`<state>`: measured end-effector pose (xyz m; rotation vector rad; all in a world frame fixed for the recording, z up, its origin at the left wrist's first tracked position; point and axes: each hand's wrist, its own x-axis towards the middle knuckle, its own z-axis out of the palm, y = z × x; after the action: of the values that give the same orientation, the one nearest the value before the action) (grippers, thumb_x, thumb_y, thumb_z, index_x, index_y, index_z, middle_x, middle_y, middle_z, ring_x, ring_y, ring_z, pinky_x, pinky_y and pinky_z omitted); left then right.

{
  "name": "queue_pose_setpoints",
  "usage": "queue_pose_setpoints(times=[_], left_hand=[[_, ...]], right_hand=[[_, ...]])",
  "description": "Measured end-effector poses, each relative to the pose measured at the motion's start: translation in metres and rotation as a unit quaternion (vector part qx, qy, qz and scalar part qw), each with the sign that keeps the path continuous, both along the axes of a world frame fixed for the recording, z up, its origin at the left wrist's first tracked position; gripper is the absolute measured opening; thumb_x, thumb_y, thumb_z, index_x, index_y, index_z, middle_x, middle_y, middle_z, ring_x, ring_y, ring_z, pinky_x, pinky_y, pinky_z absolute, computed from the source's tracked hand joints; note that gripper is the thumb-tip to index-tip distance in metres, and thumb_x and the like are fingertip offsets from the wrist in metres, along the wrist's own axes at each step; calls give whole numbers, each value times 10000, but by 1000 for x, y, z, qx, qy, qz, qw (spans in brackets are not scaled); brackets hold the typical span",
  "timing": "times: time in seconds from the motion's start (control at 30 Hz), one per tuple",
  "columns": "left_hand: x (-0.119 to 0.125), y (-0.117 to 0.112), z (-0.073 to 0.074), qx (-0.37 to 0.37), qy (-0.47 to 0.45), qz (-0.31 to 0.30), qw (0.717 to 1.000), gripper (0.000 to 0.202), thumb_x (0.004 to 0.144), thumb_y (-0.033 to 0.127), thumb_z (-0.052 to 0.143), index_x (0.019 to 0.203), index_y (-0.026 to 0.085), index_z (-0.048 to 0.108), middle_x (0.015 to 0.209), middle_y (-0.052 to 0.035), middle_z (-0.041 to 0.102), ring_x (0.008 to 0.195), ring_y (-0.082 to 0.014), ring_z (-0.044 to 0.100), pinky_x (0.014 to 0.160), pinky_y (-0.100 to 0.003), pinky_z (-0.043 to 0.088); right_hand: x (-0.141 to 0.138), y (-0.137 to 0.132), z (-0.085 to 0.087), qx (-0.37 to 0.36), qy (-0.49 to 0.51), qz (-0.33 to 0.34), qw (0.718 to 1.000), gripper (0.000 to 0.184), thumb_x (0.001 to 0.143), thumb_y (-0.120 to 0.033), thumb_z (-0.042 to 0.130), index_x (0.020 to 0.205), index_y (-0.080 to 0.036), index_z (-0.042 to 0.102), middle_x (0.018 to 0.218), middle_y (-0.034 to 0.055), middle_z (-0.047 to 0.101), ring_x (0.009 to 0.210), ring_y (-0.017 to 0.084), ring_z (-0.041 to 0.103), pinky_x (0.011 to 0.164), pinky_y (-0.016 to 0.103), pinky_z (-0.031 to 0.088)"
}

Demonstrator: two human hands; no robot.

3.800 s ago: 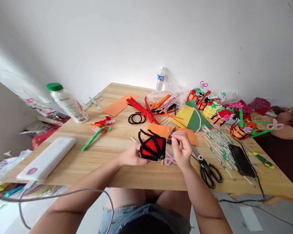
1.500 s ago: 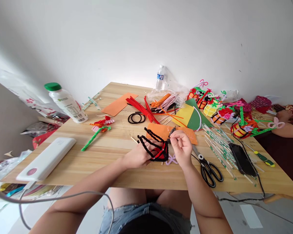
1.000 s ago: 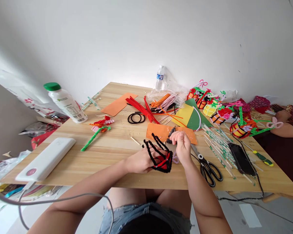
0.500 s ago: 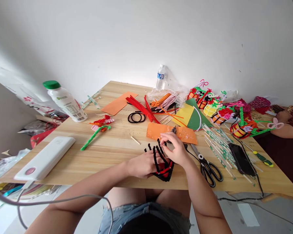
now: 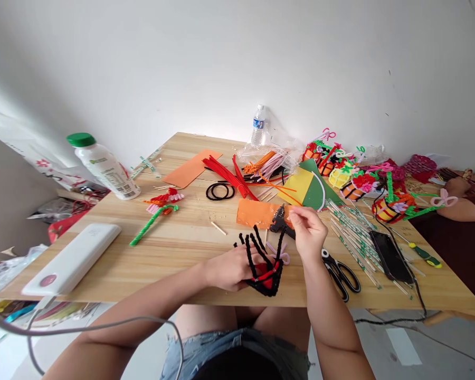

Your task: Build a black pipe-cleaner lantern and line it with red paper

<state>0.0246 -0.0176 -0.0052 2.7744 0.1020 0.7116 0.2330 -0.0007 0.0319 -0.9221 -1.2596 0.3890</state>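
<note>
My left hand grips a small red-and-black pipe-cleaner basket near the table's front edge. Several black stems stick up from the basket. My right hand is lifted just right of it, with the fingers pinched on the end of a black pipe cleaner that rises from the basket. A small black glue gun lies on an orange sheet just behind my right fingers. A pale purple loop lies beside the basket.
Black scissors lie right of my right hand, then striped sticks and a phone. Finished baskets crowd the back right. Red pipe cleaners, a water bottle, a green-capped bottle and a white box stand around.
The basket has been turned from its face toward me to stems up, and drawn nearer the front edge. My right hand has moved up and right, pulling a black pipe cleaner.
</note>
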Motion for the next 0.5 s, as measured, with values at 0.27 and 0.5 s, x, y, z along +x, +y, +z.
queue_pose_setpoints(times=[0.27, 0.5], left_hand=[[-1, 0, 8, -67, -30, -16, 997, 485, 850, 148, 538, 1330, 223, 535, 1362, -137, 555, 1281, -268, 491, 1070, -380, 400], [-6, 2, 12, -349, -151, 40, 924, 160, 773, 243, 680, 893, 175, 761, 969, -99, 729, 987, -274, 652, 933, -389, 484]], right_hand=[[33, 20, -1, -19, 53, -151, 987, 291, 812, -431, 646, 925, -163, 677, 698, -2, 619, 566, 118, 587, 621, 300, 517], [21, 17, -5, -35, -186, -127, 974, 186, 829, -352, 617, 890, -179, 648, 834, 71, 664, 781, 189, 625, 761, 356, 533]])
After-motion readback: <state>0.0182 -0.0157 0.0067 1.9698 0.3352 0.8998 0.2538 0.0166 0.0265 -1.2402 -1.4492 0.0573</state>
